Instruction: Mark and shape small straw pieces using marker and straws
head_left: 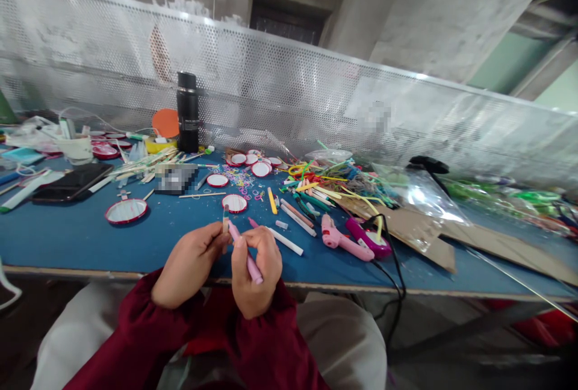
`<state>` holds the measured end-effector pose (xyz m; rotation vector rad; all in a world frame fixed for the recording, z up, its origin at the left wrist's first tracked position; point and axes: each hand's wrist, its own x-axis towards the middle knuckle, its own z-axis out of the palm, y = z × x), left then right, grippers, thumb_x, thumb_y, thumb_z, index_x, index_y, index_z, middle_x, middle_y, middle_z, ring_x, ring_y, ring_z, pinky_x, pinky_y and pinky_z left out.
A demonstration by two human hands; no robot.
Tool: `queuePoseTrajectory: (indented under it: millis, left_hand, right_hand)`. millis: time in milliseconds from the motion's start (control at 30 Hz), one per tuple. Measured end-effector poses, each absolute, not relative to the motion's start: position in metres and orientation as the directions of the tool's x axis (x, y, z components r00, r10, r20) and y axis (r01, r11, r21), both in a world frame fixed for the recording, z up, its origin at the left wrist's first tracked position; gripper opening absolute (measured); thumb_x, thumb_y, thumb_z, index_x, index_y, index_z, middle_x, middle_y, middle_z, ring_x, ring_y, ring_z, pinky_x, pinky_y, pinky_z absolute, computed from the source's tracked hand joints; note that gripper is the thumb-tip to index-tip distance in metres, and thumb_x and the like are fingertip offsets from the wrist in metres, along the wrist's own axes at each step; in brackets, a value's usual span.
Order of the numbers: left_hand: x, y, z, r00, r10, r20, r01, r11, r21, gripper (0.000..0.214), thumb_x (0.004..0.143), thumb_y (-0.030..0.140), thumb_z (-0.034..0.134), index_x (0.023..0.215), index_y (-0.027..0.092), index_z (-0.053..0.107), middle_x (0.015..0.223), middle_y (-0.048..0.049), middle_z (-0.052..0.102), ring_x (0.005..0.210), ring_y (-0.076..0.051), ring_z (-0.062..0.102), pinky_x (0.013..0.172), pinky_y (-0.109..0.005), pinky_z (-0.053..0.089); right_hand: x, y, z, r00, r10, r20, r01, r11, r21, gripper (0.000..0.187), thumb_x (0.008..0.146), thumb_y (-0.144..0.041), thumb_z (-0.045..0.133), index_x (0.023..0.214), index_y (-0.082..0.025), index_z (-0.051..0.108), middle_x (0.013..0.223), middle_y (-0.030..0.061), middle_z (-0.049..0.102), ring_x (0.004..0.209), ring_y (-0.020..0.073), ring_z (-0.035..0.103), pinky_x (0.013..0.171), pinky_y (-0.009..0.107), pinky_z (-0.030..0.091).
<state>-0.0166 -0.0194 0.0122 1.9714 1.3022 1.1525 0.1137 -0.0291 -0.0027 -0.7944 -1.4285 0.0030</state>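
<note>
My left hand [192, 260] is closed, pinching a small flat pale stick [226, 219] upright between thumb and fingertips. In my right hand [257, 269] is a lilac marker [254, 271], slanted so that its upper end meets the stick. A darker pink tip [251, 221] pokes out beyond the right fingers; what it belongs to is hidden. Just past the hands lies a round white disc with a red rim [235, 203]. A white marker [286, 241] rests on the table to the right of my right hand, near a small clear cap [282, 224].
Right of the hands lie a pink glue gun [345, 239] with a black cable and a purple device [368, 238]. Colourful pipe cleaners [334, 176] are heaped behind them. A black bottle [187, 112] stands by the perforated metal screen [271, 89]. A phone [72, 183] lies left.
</note>
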Motion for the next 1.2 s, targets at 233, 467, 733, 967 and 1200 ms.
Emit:
queuePoseTrajectory:
  millis: [233,467,733,967,1200]
  left_hand:
    - [-0.0164,-0.0201,0.0137,0.178,0.911,0.372,0.488,-0.41,0.771,0.032,0.094,0.042,0.045,0.082,0.019,0.064,0.069,0.0006,0.062,0.066,-0.015,0.052,0.061,-0.023,0.041]
    - [-0.0165,-0.0202,0.0135,0.176,0.911,0.373,0.477,-0.41,0.777,0.033,0.094,0.042,0.045,0.08,0.019,0.063,0.067,0.0006,0.061,0.065,-0.015,0.051,0.061,-0.022,0.041]
    - [-0.0158,-0.0207,0.0147,0.185,0.913,0.363,0.488,-0.406,0.772,0.031,0.094,0.041,0.045,0.083,0.019,0.064,0.072,-0.0001,0.063,0.069,-0.015,0.053,0.065,-0.023,0.043]
    - [-0.016,-0.0204,0.0129,0.188,0.907,0.376,0.503,-0.418,0.757,0.031,0.094,0.041,0.045,0.082,0.019,0.064,0.074,-0.0005,0.065,0.069,-0.015,0.054,0.064,-0.023,0.043]
    - [-0.016,-0.0216,0.0135,0.187,0.91,0.371,0.517,-0.412,0.75,0.031,0.094,0.04,0.045,0.083,0.019,0.064,0.074,-0.0008,0.066,0.069,-0.016,0.055,0.065,-0.023,0.044]
  right_hand:
    - [0.1138,-0.0297,-0.0021,0.182,0.44,0.879,0.472,0.745,-0.471,0.013,0.09,-0.014,0.052,0.078,-0.021,0.051,0.072,-0.0006,0.061,0.071,0.014,0.057,0.083,0.035,0.05]
    - [0.1131,-0.0294,-0.0027,0.198,0.459,0.866,0.455,0.74,-0.496,0.014,0.09,-0.014,0.052,0.078,-0.021,0.051,0.072,-0.0002,0.06,0.071,0.0141,0.057,0.084,0.036,0.05]
    - [0.1128,-0.0289,-0.003,0.195,0.445,0.874,0.47,0.74,-0.481,0.014,0.09,-0.014,0.052,0.078,-0.021,0.052,0.071,-0.0004,0.061,0.071,0.0139,0.056,0.087,0.037,0.049]
    - [0.1132,-0.0288,-0.0027,0.194,0.45,0.872,0.46,0.743,-0.486,0.014,0.09,-0.014,0.052,0.078,-0.021,0.052,0.072,-0.0004,0.06,0.071,0.0138,0.056,0.085,0.036,0.049]
    - [0.113,-0.0288,-0.0035,0.176,0.451,0.875,0.445,0.757,-0.479,0.014,0.09,-0.013,0.052,0.078,-0.02,0.051,0.072,-0.0007,0.06,0.072,0.0133,0.056,0.086,0.036,0.048]
